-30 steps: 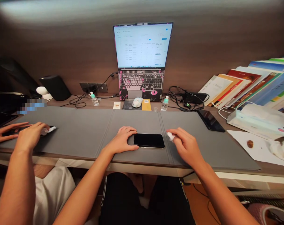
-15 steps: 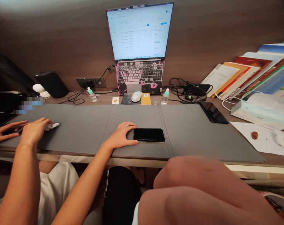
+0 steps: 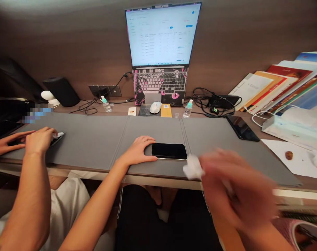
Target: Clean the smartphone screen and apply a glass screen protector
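Note:
A black phone lies screen up on the grey desk mat, near the front edge. My left hand rests on the mat with thumb and fingers clasped round the phone's left end. My right hand is blurred by motion, low and to the right of the phone. It pinches a small white wipe, which hangs just off the phone's near right corner.
A co-worker's hands work on another phone with a wipe at the left. Behind stand an open laptop, a mouse, two small bottles, and cables. A dark phone, books and a tissue pack lie right.
My right hand left the phone's right end, swung up close to the camera, and now comes back down towards the phone with the wipe. My left hand stayed on the phone.

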### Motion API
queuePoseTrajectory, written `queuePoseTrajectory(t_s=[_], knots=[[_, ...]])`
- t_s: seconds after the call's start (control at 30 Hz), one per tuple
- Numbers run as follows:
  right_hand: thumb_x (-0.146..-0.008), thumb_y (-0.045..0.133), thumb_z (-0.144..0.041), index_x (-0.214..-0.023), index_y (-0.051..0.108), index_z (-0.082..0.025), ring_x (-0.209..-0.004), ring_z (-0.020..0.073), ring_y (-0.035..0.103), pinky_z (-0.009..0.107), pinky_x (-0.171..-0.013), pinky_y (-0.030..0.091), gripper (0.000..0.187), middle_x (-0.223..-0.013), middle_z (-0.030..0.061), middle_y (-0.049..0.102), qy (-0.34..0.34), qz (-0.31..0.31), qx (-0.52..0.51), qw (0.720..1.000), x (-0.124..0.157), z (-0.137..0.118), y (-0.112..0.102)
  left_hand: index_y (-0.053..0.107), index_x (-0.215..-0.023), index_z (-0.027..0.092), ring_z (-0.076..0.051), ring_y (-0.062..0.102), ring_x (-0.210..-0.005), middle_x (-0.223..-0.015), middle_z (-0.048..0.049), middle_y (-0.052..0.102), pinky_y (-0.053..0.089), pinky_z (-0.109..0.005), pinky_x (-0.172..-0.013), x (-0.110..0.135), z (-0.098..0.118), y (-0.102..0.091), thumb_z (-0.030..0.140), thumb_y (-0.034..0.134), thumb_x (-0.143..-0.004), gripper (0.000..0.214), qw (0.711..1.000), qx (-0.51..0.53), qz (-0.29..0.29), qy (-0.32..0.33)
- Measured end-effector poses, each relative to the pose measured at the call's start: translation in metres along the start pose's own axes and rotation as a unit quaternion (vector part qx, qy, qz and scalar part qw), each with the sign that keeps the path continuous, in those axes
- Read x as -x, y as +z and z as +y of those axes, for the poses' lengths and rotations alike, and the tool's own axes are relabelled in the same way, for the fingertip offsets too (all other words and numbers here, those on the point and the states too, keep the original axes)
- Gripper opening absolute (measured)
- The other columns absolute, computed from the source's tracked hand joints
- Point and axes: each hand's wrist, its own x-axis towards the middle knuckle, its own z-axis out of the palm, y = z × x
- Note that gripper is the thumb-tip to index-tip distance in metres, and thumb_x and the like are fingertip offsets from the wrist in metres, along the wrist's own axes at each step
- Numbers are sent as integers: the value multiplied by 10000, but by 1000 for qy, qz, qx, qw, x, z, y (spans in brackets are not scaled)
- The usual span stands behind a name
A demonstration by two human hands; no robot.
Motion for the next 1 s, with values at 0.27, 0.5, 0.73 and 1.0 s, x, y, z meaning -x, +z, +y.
queuePoseTrajectory(t_s=[0.27, 0.5, 0.73, 1.0], knots=[[-975, 472, -298, -920, 672, -225, -860, 236, 657, 381, -795, 521, 220, -937, 83, 683, 142, -111, 125, 976, -6, 133, 32, 605, -1311, 246, -306, 488, -1329, -1404, -77, 571, 358, -495, -1166, 1, 1, 1, 476, 762, -798, 583, 1000, 11, -3, -4], [-998, 474, -332, -852, 646, -241, -902, 208, 623, 345, -815, 500, 243, -932, 54, 654, 145, -245, 76, 956, 1, 123, 17, 609, -1298, 256, -311, 482, -1331, -1400, -72, 575, 358, -493, -1166, 0, 0, 2, 479, 771, -786, 582, 1000, 8, -8, -9], [-909, 533, -202, -777, 634, -212, -838, 208, 606, 322, -768, 448, 166, -857, 51, 634, 189, -235, 131, 945, -36, 132, 51, 614, -1285, 253, -305, 484, -1334, -1403, -74, 574, 353, -490, -1168, 0, 1, 2, 479, 765, -797, 558, 1000, 9, -7, -8], [-864, 600, -157, -753, 693, -218, -766, 206, 633, 312, -710, 472, 156, -808, 44, 679, 161, -255, 139, 943, -46, 127, 54, 618, -1282, 238, -308, 487, -1332, -1395, -83, 582, 362, -487, -1162, -2, 1, 1, 484, 789, -774, 590, 1000, 14, -7, -4]])
